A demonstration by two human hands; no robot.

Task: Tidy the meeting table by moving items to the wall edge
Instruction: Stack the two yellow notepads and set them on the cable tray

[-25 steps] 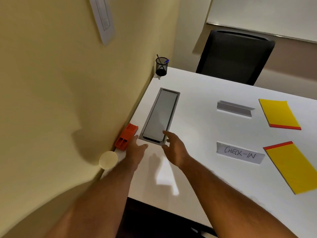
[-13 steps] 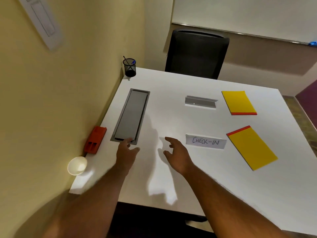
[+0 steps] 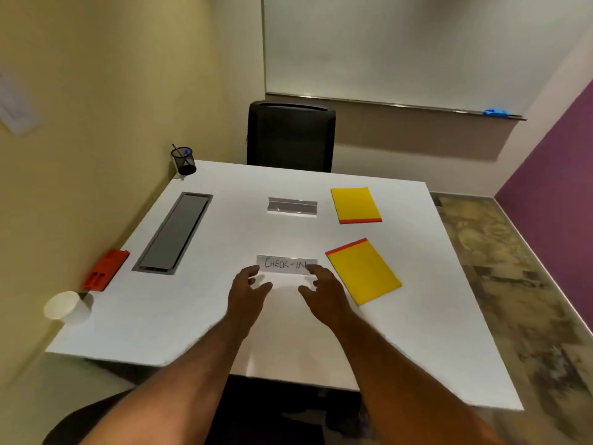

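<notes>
A clear sign holder with a "CHECK-IN" card (image 3: 285, 264) stands mid-table on the white table (image 3: 199, 316). My left hand (image 3: 247, 292) is open at the sign's left end and my right hand (image 3: 321, 293) is open at its right end; fingertips are near or touching it, with no grip visible. A second, blank sign holder (image 3: 292, 206) stands farther back. Two yellow notepads with red bindings lie to the right, one near (image 3: 364, 271) and one far (image 3: 355, 205). Along the wall edge sit an orange stapler (image 3: 105, 269), a white paper cup (image 3: 61, 305) and a mesh pen cup (image 3: 183, 160).
A grey cable hatch (image 3: 173, 232) is set into the table near the yellow wall on the left. A black office chair (image 3: 290, 138) stands at the far side under a whiteboard. Stone floor and a purple wall lie to the right.
Both hands have moved right, from the near end of the cable hatch to either end of the CHECK-IN sign. The view has swung right with them.
</notes>
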